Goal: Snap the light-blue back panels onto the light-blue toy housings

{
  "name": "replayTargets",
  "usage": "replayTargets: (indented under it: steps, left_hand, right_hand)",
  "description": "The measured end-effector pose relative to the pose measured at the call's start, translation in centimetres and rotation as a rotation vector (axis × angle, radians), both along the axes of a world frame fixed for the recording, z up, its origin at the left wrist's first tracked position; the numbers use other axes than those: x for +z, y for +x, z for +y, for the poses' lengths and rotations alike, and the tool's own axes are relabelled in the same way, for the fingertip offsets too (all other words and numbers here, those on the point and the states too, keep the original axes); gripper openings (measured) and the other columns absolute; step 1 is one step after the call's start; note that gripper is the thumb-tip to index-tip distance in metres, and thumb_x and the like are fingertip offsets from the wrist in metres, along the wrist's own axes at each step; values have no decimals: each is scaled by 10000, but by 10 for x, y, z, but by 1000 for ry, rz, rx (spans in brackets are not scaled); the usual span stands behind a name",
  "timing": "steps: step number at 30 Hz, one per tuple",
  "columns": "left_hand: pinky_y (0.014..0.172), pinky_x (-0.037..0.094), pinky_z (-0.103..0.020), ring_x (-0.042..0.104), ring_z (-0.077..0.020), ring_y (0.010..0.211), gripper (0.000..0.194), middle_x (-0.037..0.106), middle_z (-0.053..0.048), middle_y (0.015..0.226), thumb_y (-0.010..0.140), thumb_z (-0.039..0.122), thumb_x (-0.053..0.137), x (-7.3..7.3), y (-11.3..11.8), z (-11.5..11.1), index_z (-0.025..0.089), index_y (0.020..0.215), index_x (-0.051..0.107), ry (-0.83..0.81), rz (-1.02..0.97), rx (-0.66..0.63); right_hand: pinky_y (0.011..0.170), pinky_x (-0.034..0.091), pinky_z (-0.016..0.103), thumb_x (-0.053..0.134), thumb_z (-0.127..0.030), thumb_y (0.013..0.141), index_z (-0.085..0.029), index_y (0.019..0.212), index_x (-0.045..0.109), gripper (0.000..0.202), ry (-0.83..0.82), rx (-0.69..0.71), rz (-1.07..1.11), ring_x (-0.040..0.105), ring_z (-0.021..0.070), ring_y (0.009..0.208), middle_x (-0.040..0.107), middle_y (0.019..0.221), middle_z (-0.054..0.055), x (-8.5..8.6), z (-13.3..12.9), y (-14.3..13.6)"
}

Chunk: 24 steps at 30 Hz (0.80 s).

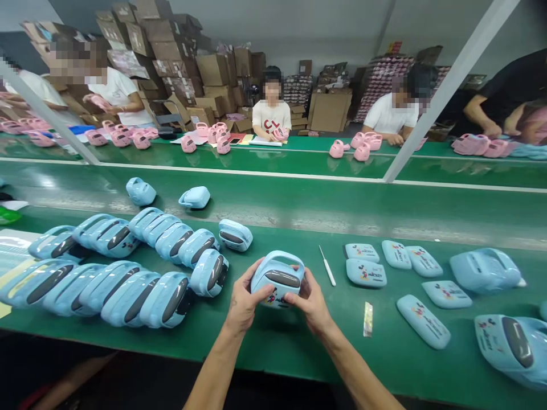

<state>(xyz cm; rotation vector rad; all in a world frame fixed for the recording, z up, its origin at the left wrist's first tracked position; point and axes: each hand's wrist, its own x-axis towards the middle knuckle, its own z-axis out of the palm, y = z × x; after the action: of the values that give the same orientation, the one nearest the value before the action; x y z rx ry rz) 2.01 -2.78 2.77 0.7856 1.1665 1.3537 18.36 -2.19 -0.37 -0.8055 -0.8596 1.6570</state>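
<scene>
Both of my hands hold one light blue case (277, 277) with a loop handle, a dark oval window and a cartoon print on its front. My left hand (247, 296) grips its left side, thumb on the front. On the right side, my right hand (313, 300) presses with its thumb near the print. A white-handled screwdriver (328, 270) lies to the right on the green table (299, 347). Beyond it are several loose printed blue covers (366, 273) and a small clear strip (368, 319).
Rows of blue cases (164, 299) fill the left of the table. More blue cases (508, 341) sit at the right edge. Two cases (194, 197) are on the belt (299, 205) ahead. Across it, several people handle pink cases (362, 149); slanted metal posts (453, 85) rise between.
</scene>
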Motion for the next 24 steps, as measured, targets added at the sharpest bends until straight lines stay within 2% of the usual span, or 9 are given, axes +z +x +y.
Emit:
replayTargets:
  steps: [4,7,9,13,15,18,20,22,24]
  left_hand:
    - [933,539,-404,673,-335,1085,767,748,-120,1139,550,335,914,4,3,1,140,1252,675,-38,-11,8]
    - [941,536,-403,660,-335,1110,729,736,-116,1165,579,359,904,6,1,2,153,1240,673,-44,60,-7]
    - [947,536,-406,652,-335,1126,776,718,-111,1209,565,345,915,7,0,1,185,1274,644,-25,93,-46]
    - [958,539,-400,628,-339,1174,953,673,-97,1291,454,266,959,3,1,-3,252,1323,568,82,13,-130]
    - [927,555,-392,642,-329,1147,952,667,-87,1287,462,264,956,-1,3,-4,270,1321,545,104,6,-136]
    - [906,567,-412,665,-320,1088,969,659,-92,1273,505,294,940,-8,6,0,271,1369,502,121,97,-137]
    - [928,558,-455,661,-327,1086,938,650,-98,1272,533,314,924,-15,8,8,266,1373,509,161,244,-93]
    - [957,537,-505,646,-335,1106,876,640,-92,1260,559,324,904,-23,11,19,275,1350,530,233,438,4]
    - [1001,502,-534,621,-336,1142,823,620,-82,1250,572,330,886,-32,15,33,274,1319,545,324,606,93]
  right_hand:
    - [816,551,324,930,-317,576,-244,1128,580,657,-67,-4,2,690,237,969,756,1051,44,1,0,-1]
    - [788,558,317,933,-327,569,-240,1106,602,637,-120,-6,52,700,236,940,764,1041,45,2,2,-1]
    - [756,566,317,929,-336,576,-240,1114,617,629,-160,12,117,709,241,922,765,1036,47,3,3,-2]
    - [726,577,357,878,-424,650,-224,1119,662,553,-230,87,253,719,289,940,763,1036,79,2,2,-1]
    - [755,577,387,846,-465,685,-214,1097,686,508,-250,126,289,714,308,958,760,1032,91,-2,1,1]
    - [773,562,416,782,-493,754,-199,1084,704,449,-266,197,261,701,312,955,749,1030,106,-11,7,5]
    - [794,544,396,802,-431,740,-212,1102,700,436,-213,100,149,685,282,959,736,1056,92,-16,20,5]
    - [838,515,363,825,-352,693,-225,1070,704,416,-73,-140,-1,657,242,966,724,1055,66,-18,39,1]
    - [832,489,337,781,-352,705,-211,953,714,293,66,-342,-100,630,211,905,715,956,42,-19,59,-8]
